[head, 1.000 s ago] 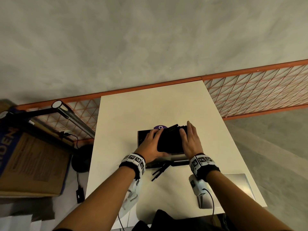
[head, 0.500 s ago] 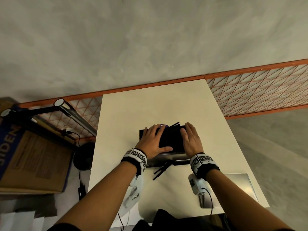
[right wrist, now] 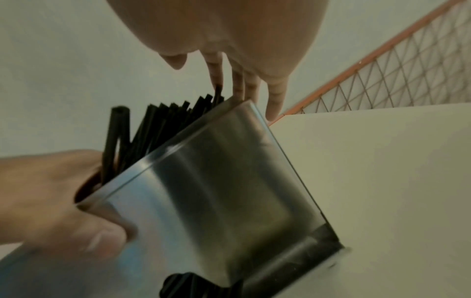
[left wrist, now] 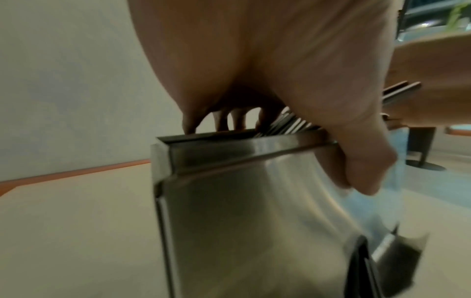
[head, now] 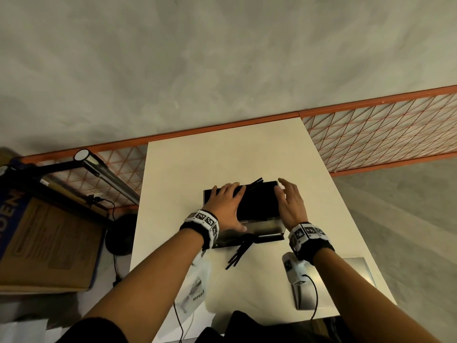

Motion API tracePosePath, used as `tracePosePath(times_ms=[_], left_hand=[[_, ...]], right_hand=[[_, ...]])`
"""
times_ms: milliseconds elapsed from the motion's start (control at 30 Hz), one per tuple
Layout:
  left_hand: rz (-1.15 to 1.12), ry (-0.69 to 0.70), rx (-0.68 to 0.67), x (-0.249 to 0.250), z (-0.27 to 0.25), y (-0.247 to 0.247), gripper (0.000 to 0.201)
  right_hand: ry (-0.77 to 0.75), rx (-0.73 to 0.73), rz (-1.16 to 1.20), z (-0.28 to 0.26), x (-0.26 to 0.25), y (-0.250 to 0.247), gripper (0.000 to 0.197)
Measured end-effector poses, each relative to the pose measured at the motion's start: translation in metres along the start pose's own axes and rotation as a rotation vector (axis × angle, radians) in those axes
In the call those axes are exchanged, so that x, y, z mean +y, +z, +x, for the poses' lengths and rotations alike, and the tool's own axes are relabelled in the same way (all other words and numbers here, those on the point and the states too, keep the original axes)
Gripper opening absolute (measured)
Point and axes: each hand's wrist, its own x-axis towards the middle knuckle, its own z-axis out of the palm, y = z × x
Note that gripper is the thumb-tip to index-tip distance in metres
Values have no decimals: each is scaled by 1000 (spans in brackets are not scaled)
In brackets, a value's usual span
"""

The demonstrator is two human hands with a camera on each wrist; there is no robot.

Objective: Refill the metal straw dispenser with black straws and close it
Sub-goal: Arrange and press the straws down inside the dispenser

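Note:
The metal straw dispenser [head: 249, 229] stands open-topped in the middle of the white table [head: 222, 157], packed with black straws [head: 259, 201]. My left hand [head: 227, 201] lies flat on the left part of the straws, its thumb down on the front wall [left wrist: 229, 201]. My right hand [head: 289, 201] is at the box's right end with straight fingers [right wrist: 275, 96] beside the straw tips [right wrist: 158, 129]. A few straws poke up at the back [head: 257, 181]. Some loose straws [head: 238, 253] spill from the front tray onto the table.
A flat metal lid [head: 356, 273] lies on the table's near right corner, under my right forearm. An orange mesh railing [head: 383, 127] runs behind the table. A cardboard box [head: 44, 243] and a black lamp arm [head: 106, 174] stand left of the table.
The straw bundle has gone down into the dispenser. My right hand has slid off the straws to the box's right end, while my left hand stays on top.

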Motion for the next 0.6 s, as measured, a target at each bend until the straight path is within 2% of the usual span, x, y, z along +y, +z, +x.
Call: tracePosePath(times_ms=[133, 233, 300, 400, 500, 600], left_hand=[[-43, -14, -43, -12, 13, -11, 128], [-72, -33, -23, -15, 19, -10, 126], [-100, -50, -14, -16, 21, -7, 126], [-110, -54, 1, -18, 24, -6, 124], [-114, -52, -2, -20, 26, -6, 124], [-108, -56, 5, -20, 27, -5, 125]], right_hand=[[181, 188, 138, -6, 12, -6, 33], [473, 250, 193, -18, 41, 1, 28], [657, 171, 199, -33, 58, 11, 22], [836, -109, 335, -57, 67, 36, 24], [833, -320, 398, -72, 63, 64, 39], [831, -396, 515, -74, 52, 89, 51]])
